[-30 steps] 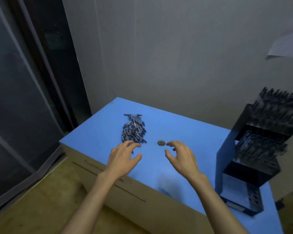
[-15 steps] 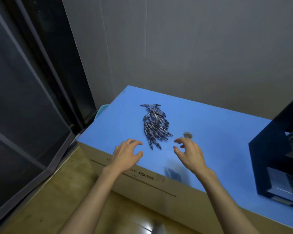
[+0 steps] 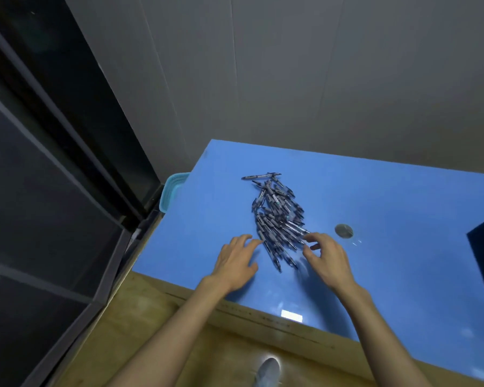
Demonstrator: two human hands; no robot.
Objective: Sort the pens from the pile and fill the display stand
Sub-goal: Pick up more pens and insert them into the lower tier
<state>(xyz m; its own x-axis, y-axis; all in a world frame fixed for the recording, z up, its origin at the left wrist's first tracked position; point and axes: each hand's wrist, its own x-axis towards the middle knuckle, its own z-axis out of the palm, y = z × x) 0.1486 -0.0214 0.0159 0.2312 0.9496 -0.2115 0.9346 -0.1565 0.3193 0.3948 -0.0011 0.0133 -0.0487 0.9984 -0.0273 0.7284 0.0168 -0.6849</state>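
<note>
Blue table: pen pile elongated away from viewer; hands apart, fingers spread.

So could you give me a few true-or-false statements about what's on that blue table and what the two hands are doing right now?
1. The pens lie in one loose pile on the blue table. True.
2. The left hand is holding up a pen. False: it holds nothing, fingers spread beside the pile's near end.
3. The right hand reaches the pile's near end from the other side. True.
4. A small round disc sits on top of the pens. False: it lies on the table, apart from the pile.
5. A turquoise basket stands on the table. False: it is past the table's left edge.
</note>
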